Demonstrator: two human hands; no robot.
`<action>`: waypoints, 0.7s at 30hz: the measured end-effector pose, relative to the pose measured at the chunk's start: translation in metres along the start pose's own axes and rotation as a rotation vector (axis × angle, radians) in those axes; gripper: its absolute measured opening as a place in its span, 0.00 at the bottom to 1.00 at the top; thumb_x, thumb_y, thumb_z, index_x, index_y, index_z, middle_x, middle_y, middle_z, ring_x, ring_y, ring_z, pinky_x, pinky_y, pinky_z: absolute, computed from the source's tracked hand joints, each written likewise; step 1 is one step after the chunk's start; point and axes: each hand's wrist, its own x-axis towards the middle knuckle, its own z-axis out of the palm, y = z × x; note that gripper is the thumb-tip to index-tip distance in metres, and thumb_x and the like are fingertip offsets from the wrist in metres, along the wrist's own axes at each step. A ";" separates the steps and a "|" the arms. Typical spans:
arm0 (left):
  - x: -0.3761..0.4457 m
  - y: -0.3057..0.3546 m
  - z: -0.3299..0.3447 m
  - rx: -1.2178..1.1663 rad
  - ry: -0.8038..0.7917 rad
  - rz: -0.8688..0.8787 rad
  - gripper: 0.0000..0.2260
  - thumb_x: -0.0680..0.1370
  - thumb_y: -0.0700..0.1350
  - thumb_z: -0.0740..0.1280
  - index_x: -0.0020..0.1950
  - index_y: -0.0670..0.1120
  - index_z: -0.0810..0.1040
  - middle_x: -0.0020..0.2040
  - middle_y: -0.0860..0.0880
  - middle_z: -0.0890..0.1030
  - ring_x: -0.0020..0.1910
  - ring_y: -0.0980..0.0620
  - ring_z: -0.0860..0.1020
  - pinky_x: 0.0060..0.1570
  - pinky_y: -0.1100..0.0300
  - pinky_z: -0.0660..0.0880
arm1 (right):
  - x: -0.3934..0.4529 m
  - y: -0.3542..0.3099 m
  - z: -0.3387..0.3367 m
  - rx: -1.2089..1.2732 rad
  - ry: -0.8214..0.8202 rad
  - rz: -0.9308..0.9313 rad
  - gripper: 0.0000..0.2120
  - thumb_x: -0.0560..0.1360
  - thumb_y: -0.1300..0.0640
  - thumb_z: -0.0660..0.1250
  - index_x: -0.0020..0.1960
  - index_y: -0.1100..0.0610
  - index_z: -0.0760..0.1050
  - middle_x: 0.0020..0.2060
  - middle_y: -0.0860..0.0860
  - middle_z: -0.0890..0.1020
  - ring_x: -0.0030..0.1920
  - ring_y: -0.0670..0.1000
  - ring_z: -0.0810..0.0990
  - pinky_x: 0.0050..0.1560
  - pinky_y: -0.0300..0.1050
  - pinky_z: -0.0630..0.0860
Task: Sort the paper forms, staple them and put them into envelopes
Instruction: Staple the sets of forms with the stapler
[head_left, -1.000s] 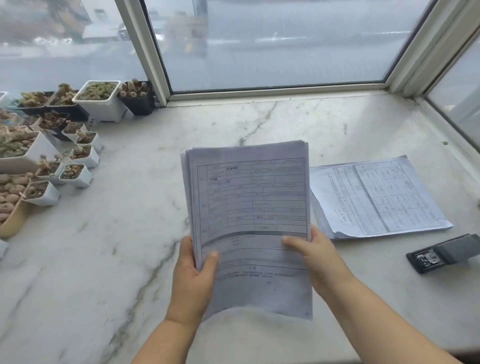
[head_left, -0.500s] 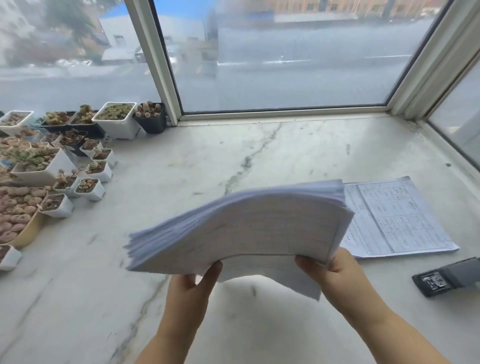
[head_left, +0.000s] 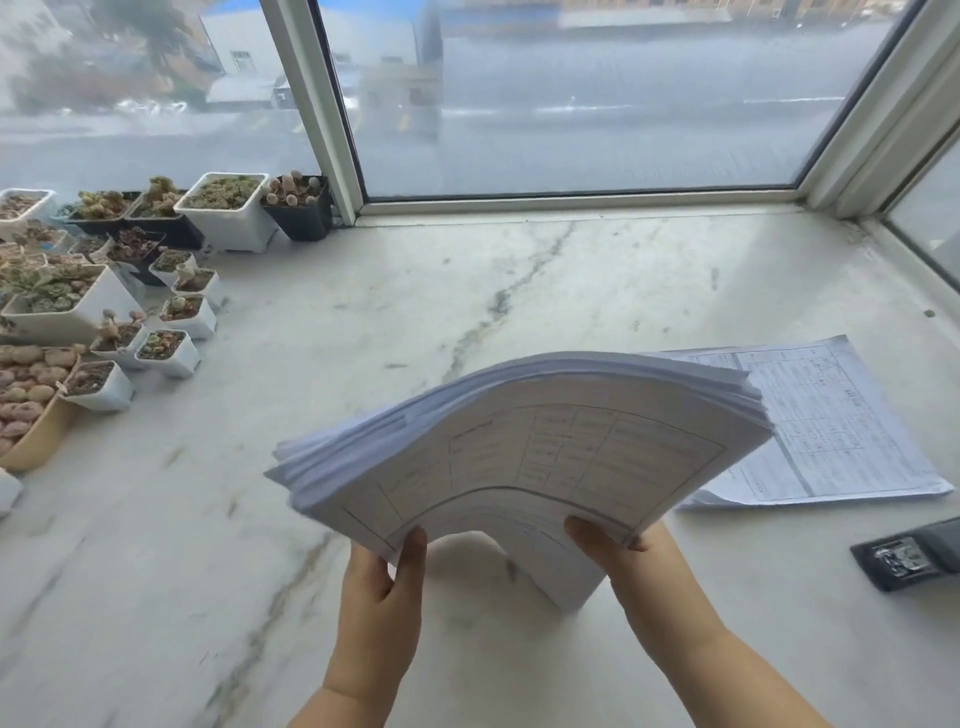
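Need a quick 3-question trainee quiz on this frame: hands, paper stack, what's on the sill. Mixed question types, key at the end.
1. True or false: the left hand and the right hand both grip the near edge of the bowed stack of forms.
2. Multiple choice: where does the stapler lie? A) among the plant pots B) on the marble sill, right of the hands C) on top of the held stack
3. Fill in: a second pile of forms lies flat on the marble sill, to the ____ of the held stack.

Key: 1 true; 2 B; 3 right.
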 end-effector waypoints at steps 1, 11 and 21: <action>0.001 0.000 0.001 0.014 0.001 0.009 0.22 0.75 0.52 0.63 0.64 0.41 0.75 0.59 0.52 0.79 0.59 0.67 0.73 0.56 0.74 0.67 | -0.001 0.001 -0.001 -0.018 -0.009 0.009 0.10 0.73 0.59 0.70 0.51 0.48 0.83 0.51 0.44 0.85 0.53 0.41 0.82 0.49 0.32 0.76; 0.034 0.007 -0.036 -0.039 -0.228 -0.452 0.07 0.77 0.41 0.70 0.53 0.42 0.79 0.44 0.48 0.86 0.42 0.49 0.84 0.42 0.57 0.78 | 0.010 -0.008 -0.007 -0.021 -0.042 0.255 0.08 0.76 0.65 0.68 0.53 0.58 0.82 0.48 0.54 0.86 0.51 0.54 0.85 0.54 0.49 0.80; -0.051 0.021 0.016 -0.844 -0.063 -0.951 0.14 0.75 0.35 0.61 0.59 0.36 0.77 0.53 0.35 0.82 0.50 0.37 0.82 0.53 0.46 0.77 | -0.030 0.050 0.046 0.459 0.240 0.587 0.09 0.77 0.67 0.64 0.56 0.65 0.79 0.48 0.59 0.85 0.51 0.60 0.84 0.59 0.58 0.77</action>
